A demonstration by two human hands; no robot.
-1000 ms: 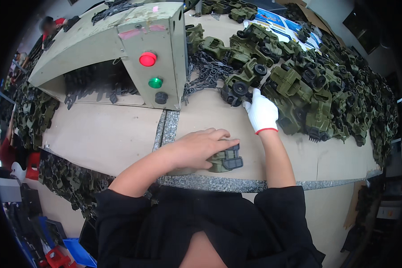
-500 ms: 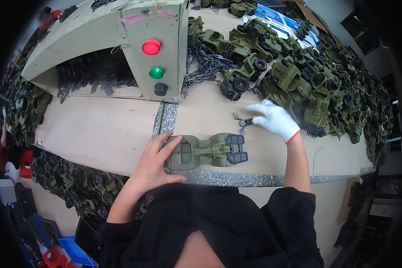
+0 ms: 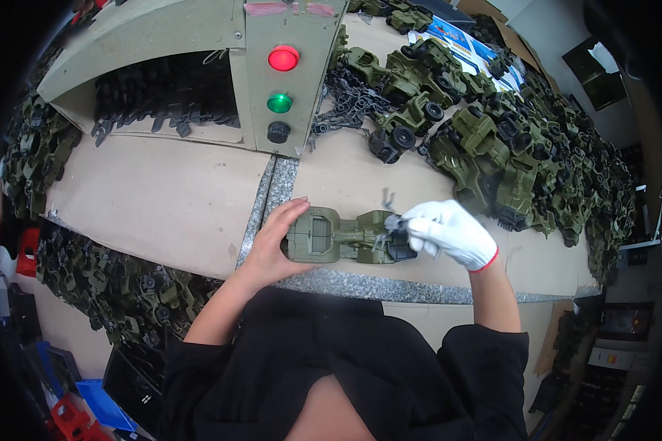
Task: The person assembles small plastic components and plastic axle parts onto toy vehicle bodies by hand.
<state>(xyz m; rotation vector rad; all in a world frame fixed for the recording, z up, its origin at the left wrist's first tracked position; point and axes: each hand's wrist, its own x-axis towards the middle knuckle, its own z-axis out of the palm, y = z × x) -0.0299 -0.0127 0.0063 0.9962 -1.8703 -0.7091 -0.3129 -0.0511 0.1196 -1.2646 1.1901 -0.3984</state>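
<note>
An olive-green toy vehicle body (image 3: pixel 313 237) lies lengthwise near the table's front edge. My bare left hand (image 3: pixel 273 246) grips its left end, thumb along the near side and fingers at the far side. My right hand (image 3: pixel 452 234), in a white glove with a red cuff, pinches a small dark grey, branching plastic part (image 3: pixel 396 223). That part is held over the vehicle's right end, partly covering the dark panels there. Whether it touches the body I cannot tell.
A grey-green housing (image 3: pixel 254 95) with a red button (image 3: pixel 283 58), a green button (image 3: pixel 279 103) and a black knob (image 3: pixel 278 132) stands at the back left. Olive toy vehicles (image 3: pixel 518 176) are heaped at the right, beside a tangle of dark grey parts (image 3: pixel 357 99).
My right hand has picked the small dark part up off the table and brought it nearer, over the vehicle's right end. My left hand has closed more firmly on the vehicle body.
</note>
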